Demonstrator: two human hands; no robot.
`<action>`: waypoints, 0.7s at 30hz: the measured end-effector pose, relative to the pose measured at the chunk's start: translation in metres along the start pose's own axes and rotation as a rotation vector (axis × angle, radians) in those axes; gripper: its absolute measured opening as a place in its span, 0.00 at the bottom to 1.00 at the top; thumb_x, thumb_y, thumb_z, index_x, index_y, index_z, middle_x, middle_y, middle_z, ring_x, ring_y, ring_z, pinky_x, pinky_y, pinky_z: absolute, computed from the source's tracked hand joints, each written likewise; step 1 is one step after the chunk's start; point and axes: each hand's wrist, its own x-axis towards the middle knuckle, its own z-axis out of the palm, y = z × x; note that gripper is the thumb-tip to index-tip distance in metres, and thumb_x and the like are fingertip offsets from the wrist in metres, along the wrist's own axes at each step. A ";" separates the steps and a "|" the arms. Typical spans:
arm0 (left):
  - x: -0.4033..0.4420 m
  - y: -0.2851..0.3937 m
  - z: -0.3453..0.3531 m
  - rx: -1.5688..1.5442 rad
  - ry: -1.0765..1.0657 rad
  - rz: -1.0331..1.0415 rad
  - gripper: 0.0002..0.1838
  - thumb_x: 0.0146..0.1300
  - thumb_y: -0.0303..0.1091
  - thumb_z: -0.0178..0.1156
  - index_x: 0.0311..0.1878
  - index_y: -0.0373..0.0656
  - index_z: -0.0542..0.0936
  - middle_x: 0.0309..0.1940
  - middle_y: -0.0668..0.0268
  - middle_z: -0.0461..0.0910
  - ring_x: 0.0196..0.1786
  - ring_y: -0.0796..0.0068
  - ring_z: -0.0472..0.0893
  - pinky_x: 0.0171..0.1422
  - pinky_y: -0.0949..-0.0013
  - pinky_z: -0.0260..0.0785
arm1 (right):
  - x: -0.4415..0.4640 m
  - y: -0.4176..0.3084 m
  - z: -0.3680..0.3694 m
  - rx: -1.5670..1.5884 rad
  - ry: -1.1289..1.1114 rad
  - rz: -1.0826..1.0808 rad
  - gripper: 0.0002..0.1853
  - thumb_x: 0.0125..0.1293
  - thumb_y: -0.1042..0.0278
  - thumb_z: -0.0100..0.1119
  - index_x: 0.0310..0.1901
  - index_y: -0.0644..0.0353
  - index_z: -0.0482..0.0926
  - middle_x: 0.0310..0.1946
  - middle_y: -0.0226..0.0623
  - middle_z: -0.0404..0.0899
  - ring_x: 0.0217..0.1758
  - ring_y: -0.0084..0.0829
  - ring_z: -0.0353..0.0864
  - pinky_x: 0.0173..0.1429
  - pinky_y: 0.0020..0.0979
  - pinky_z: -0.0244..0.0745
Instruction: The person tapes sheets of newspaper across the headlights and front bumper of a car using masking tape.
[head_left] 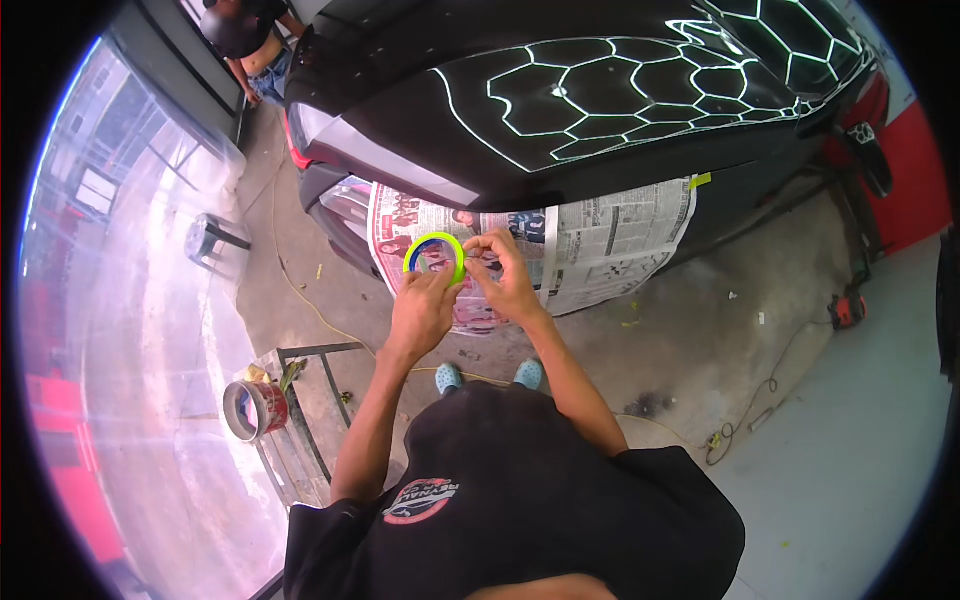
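Concrete floor [690,335] under me, bucket [268,408] well left of my grip. Left hand [425,308]'s clamped on the neon tape roll [437,236]; right hand [508,282]'s at its right rim, can't tell if it's pinching the end. Newspaper [612,242]'s already hung just beyond, yellow tape tab [700,181] up far right; bottom edge looks untaped so far.

Green tape roll [460,258], near centre: lower rim part-hidden by left hand [425,310]. Right hand [508,282]: anything between fingertips too small to tell. Newspaper [612,245], one o'clock: fine print illegible. Black car body [420,125], twelve o'clock: cropped above. Person [265,55], eleven o'clock: head blurred. Bucket [271,406], eight o'clock: contents indistinct. Black shirt [560,490], six o'clock: cropped below.
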 end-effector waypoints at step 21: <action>-0.002 -0.006 -0.001 -0.022 0.009 0.027 0.18 0.67 0.26 0.64 0.58 0.30 0.80 0.31 0.54 0.81 0.37 0.54 0.81 0.53 0.56 0.68 | 0.004 -0.003 -0.001 -0.019 0.030 0.008 0.06 0.61 0.78 0.73 0.37 0.63 0.83 0.33 0.33 0.76 0.39 0.30 0.74 0.47 0.32 0.71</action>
